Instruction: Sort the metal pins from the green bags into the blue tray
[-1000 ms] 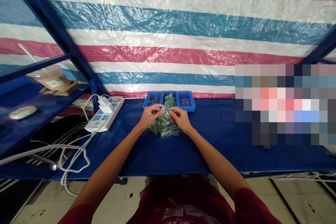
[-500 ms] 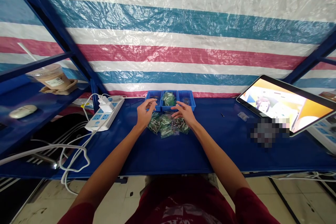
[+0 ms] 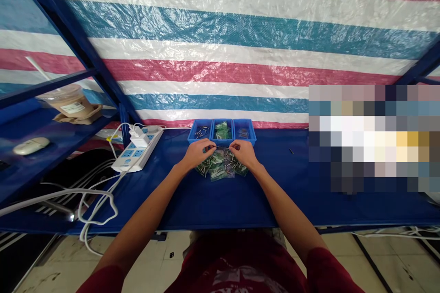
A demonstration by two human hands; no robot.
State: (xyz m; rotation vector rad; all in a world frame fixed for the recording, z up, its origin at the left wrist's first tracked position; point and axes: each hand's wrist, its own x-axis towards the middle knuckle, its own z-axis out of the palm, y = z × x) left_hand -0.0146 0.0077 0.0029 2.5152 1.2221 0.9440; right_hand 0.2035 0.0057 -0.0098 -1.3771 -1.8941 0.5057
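Both hands are closed in pinches close together in front of the blue bins. My left hand [image 3: 198,153] and my right hand [image 3: 242,152] face each other above a pile of small green-tinted packets and metal pieces [image 3: 217,170]. A thin edge shows between their fingertips, too small to name. Behind them stand three blue bins. Small dark and silver metal pieces [image 3: 202,132] lie in the left one, green packets [image 3: 222,131] fill the middle one, and clear bits [image 3: 244,132] are in the right one.
A white power strip [image 3: 137,152] with a plugged-in adapter and loose cables lies left on the blue table [image 3: 220,206]. A small dark piece [image 3: 291,151] lies to the right. A drink cup [image 3: 70,100] and mouse [image 3: 31,146] sit on the left shelf. The far right is pixelated.
My hands have come down and back from the bins, and their fingers have closed into pinches over the pile. The left bin's contents now show more.
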